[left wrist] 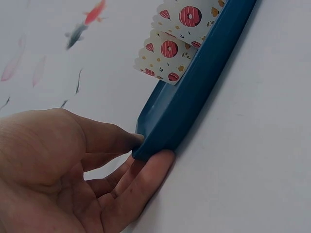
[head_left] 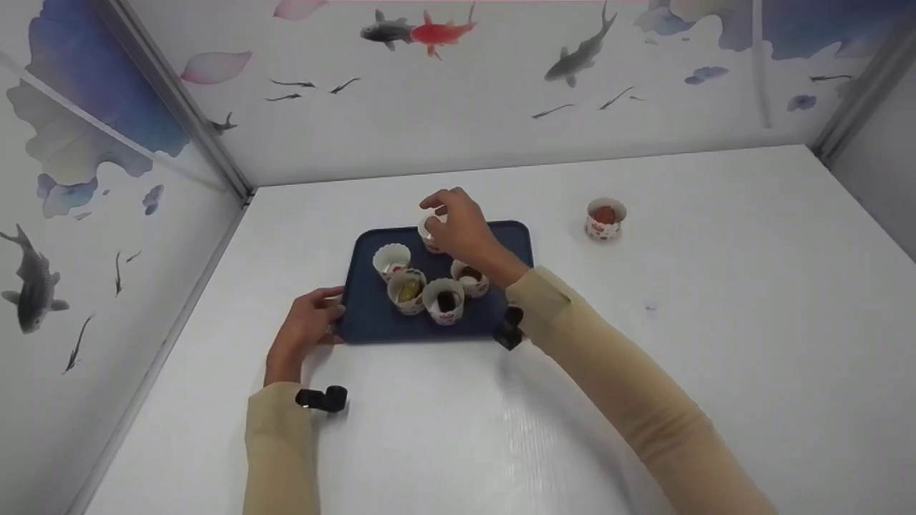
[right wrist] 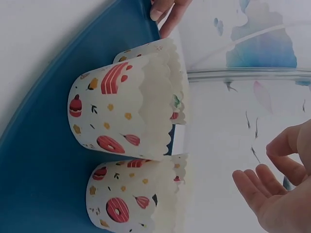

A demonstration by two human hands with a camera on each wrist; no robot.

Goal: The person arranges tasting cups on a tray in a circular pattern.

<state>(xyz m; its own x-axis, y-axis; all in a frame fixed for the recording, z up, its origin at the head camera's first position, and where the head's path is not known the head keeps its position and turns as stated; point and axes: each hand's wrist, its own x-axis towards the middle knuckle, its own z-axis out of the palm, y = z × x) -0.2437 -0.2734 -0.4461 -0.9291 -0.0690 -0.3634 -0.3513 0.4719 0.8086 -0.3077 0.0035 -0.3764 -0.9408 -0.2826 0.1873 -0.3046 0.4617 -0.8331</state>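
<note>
My left hand [head_left: 304,325] grips the left edge of a blue tray [head_left: 365,325]; in the left wrist view the thumb is at the rim and fingers are beneath. Above the tray's far side my right hand [head_left: 461,225] hovers with loosely bent fingers, over a white paper cup [head_left: 424,236] it partly covers. In the right wrist view that hand [right wrist: 286,194] holds nothing. Also on the tray are a cup [head_left: 384,256] with something reddish inside, one with a yellow-green item [head_left: 410,290], one with a dark item [head_left: 446,301], and one with brown content [head_left: 470,273].
Right of the tray, another patterned paper cup [head_left: 602,230] with a reddish-orange item [head_left: 605,214] stands on the white table [head_left: 715,343]. A small pale scrap [head_left: 650,307] lies nearer. Panels with painted fish [head_left: 440,33] border the back and left.
</note>
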